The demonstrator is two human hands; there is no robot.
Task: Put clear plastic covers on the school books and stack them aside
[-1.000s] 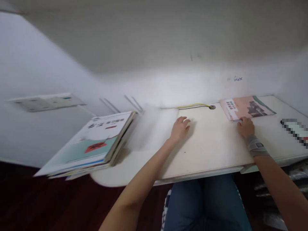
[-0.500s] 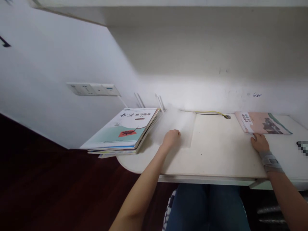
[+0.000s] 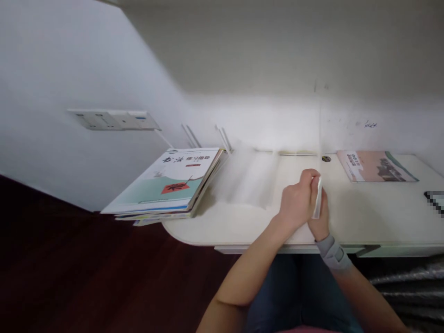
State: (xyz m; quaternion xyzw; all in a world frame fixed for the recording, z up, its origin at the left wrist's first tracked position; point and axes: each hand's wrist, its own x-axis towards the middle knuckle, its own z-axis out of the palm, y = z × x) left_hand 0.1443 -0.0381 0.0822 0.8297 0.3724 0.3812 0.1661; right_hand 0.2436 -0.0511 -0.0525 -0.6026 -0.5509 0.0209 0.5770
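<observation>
Both my hands meet over the middle of the white desk (image 3: 364, 217). My left hand (image 3: 296, 203) is closed around a small folded white piece, paper or cloth (image 3: 317, 199). My right hand (image 3: 321, 217), with a grey wrist strap, sits right behind it and pinches the same white piece. A stack of books (image 3: 166, 185) with a teal and white cover lies at the desk's left end, overhanging the edge. A pink-covered book (image 3: 376, 165) lies at the back right.
A translucent plastic sheet (image 3: 248, 178) lies beside the stack. Wall sockets (image 3: 114, 119) are mounted on the left wall. A cable hole (image 3: 326, 158) is set in the desk's back edge. A blurred-out item (image 3: 435, 201) sits at the far right. Dark floor lies left of the desk.
My left hand left the plastic sheet and my right hand left the pink book; both came together at the desk's middle on a white piece. The yellow cable no longer shows.
</observation>
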